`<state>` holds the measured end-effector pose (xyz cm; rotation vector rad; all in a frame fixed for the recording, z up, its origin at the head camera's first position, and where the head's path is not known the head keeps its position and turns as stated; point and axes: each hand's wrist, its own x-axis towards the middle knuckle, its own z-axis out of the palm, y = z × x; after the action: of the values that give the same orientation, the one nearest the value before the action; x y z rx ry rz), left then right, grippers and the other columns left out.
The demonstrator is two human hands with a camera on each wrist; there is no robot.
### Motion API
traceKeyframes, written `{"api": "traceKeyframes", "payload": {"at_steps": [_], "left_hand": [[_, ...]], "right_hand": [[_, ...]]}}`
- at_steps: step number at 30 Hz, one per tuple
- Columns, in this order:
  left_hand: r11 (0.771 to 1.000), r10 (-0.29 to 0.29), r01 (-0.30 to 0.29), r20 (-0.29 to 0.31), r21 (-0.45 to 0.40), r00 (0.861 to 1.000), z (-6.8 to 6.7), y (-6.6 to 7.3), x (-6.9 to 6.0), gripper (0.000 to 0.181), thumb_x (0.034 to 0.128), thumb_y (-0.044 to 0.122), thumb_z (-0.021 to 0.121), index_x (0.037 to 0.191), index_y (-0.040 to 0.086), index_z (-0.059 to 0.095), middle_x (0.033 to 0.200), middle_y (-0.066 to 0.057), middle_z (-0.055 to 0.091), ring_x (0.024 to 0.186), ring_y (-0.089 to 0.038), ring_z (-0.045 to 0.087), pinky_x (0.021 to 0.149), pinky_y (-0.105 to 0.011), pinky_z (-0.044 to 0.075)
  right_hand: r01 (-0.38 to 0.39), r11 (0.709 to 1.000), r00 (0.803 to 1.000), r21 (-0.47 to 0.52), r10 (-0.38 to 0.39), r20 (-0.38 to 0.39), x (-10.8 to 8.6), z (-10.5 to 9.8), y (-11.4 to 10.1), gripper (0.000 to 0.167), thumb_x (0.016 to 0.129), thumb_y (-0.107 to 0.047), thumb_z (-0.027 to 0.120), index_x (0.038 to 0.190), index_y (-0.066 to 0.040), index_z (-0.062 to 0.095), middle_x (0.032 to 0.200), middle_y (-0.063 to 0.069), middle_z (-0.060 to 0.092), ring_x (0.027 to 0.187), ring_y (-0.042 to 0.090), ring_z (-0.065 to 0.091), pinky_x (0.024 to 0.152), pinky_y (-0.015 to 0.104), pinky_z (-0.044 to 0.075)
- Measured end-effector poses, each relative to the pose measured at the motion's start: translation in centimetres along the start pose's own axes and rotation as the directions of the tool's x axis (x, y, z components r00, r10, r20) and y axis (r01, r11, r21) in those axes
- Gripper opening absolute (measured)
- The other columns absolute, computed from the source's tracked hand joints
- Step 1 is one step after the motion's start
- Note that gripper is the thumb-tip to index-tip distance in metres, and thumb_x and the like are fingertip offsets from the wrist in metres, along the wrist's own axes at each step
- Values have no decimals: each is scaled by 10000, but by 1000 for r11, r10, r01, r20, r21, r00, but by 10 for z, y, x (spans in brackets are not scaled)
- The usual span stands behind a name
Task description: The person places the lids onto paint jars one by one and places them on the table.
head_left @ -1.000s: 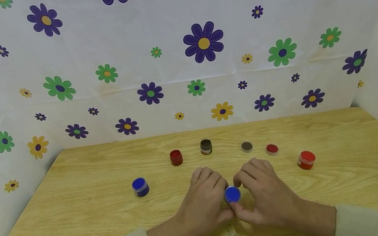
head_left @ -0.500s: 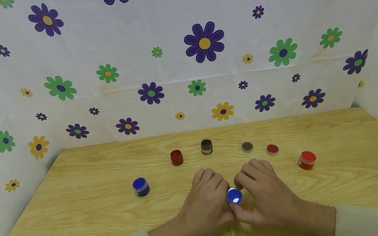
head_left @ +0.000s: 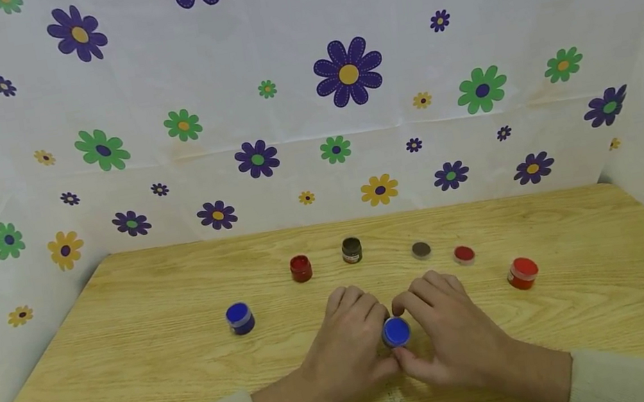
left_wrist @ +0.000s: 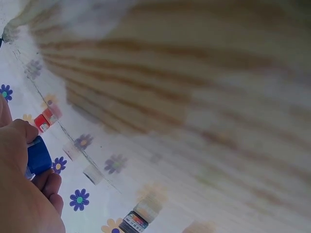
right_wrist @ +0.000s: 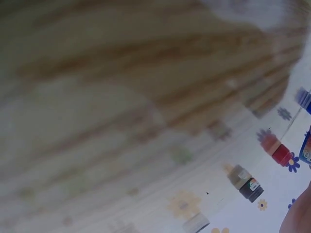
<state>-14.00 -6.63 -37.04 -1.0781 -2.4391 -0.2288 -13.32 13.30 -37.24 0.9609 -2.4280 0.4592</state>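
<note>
A small blue-lidded paint jar [head_left: 396,332] is held between both hands near the front middle of the table. My left hand [head_left: 347,341] grips its left side, fingers curled around the far side and thumb near the front. With thumb and curled index finger, my right hand [head_left: 453,331] pinches it around the lid from the right. In the left wrist view the blue jar [left_wrist: 39,156] shows beside the left hand [left_wrist: 22,179]. At the right wrist view's edge, a labelled part of that jar [right_wrist: 306,148] appears above the right hand [right_wrist: 299,213].
A closed blue jar [head_left: 240,318] stands left, a closed red jar [head_left: 522,272] right. Behind the hands are an open dark red jar [head_left: 300,268], an open dark jar [head_left: 351,250], a grey-brown lid [head_left: 421,250] and a red lid [head_left: 464,254]. A flowered cloth [head_left: 283,116] hangs behind the table.
The held jar tips slightly, its lid catching a glare half a second ago, and is back as before. My right index finger has shifted left toward the lid's far edge. The other jars stay put.
</note>
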Motion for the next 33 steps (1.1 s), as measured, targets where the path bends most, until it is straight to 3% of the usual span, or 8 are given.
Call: {"api": "traceKeyframes", "payload": {"at_steps": [6, 21, 29, 33], "left_hand": [[1000, -9, 9, 3, -28, 1000, 0, 0, 0, 375, 768, 489, 778, 876, 161, 630, 863, 75, 585, 876, -122, 468, 855, -291, 354], [1000, 17, -16, -19, 17, 1000, 1, 2, 0, 416, 722, 498, 810, 833, 141, 628, 845, 59, 606, 875, -139, 470, 857, -298, 348], [999, 12, -13, 32, 36, 999, 0, 2, 0, 408, 773, 521, 770, 860, 141, 648, 889, 56, 627, 899, -142, 469, 885, -307, 351], [1000, 3, -4, 37, 31, 999, -1, 2, 0, 405, 765, 514, 774, 864, 143, 644, 889, 58, 623, 906, -139, 475, 890, -308, 358]], "right_hand": [[18, 1000, 1000, 2, -18, -16, -1, 1, 0, 315, 730, -343, 718, 984, -182, 624, 887, -67, 542, 878, 91, 426, 828, 362, 376], [12, 1000, 1000, -22, -13, -16, -1, 2, -1, 294, 736, -404, 727, 885, -199, 578, 851, -71, 528, 860, 99, 419, 815, 332, 371], [9, 999, 1000, -36, -9, -13, -1, 2, 0, 340, 762, -473, 740, 834, -203, 548, 840, -84, 497, 841, 100, 409, 832, 344, 376], [-8, 999, 1000, -37, 8, -2, -1, 2, 1, 369, 781, -502, 731, 895, -184, 582, 870, -73, 533, 858, 103, 424, 857, 361, 388]]}}
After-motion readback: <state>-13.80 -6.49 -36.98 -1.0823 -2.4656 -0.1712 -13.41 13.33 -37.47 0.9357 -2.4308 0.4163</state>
